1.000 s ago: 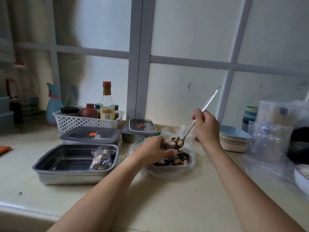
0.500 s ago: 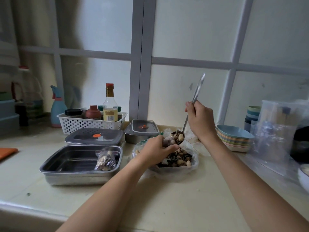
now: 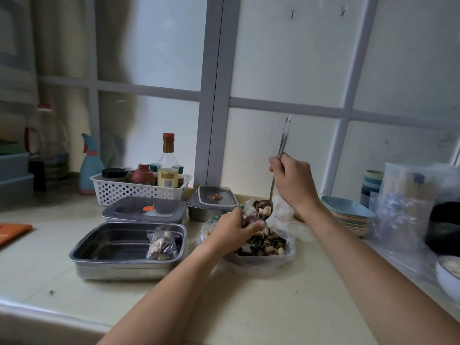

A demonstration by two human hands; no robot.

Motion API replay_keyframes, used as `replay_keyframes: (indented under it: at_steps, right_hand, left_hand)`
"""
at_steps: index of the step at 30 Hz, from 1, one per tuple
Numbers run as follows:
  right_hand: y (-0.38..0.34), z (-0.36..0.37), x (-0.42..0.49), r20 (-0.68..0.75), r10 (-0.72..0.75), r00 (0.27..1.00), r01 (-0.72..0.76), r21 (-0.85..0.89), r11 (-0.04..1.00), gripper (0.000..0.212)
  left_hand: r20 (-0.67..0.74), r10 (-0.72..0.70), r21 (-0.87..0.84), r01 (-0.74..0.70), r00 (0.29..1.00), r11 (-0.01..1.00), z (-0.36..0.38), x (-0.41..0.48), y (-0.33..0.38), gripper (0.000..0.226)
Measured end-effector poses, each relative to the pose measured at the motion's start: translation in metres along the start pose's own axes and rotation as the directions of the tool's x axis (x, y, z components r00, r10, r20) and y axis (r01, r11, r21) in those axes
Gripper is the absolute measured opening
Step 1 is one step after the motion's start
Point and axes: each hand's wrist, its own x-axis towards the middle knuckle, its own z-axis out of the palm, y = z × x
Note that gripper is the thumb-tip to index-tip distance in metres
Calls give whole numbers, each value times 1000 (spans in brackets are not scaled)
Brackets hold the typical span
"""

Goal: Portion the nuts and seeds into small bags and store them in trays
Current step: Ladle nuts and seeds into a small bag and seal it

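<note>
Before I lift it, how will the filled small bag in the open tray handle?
Probably floppy: the filled bag is thin clear plastic, slumped in the open tray. Likely light, its loose contents shifting. Might spill: no seal visible.

Noted satin-brushed steel on the open tray (image 3: 124, 261), and brighter polished metal on the spoon (image 3: 284, 135) handle. Logged thin clear plastic film, glossy and crinkled, for the filled bag (image 3: 163, 244) in that tray, the small bag (image 3: 250, 216) and the big bag (image 3: 290, 252); matt white perforated plastic for the basket (image 3: 139, 191); glass for the sauce bottle (image 3: 168, 159). Marked the counter (image 3: 249, 307) as pale, smooth, low-sheen, possibly stone or laminate, and the grey lid (image 3: 129, 210) as matt, plastic-looking.
</note>
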Motion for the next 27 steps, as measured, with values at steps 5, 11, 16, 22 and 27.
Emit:
replay_keyframes:
  at_steps: [5,11,16,22,27]
  right_hand:
    - [2,-4,1,67,-7,998,7,2,1000,35]
    - [1,-6,3,26,9,1000,-9,20,1000,36]
    - [4,-2,7,52,102,993,-103,15,995,38]
    - [-2,-2,5,21,-38,999,38,1,999,37]
    - [-10,2,10,-43,-173,984,171,-36,985,44]
  left_hand:
    - [-9,18,-27,-19,1000,999,-1,1,0,50]
    - [58,34,-6,-33,998,999,0,1,1,44]
    - [69,36,9,-37,997,999,0,3,0,49]
    - [68,23,-16,-22,997,1000,2,3,1,53]
    - [53,11,-131,-4,999,991,2,1,5,48]
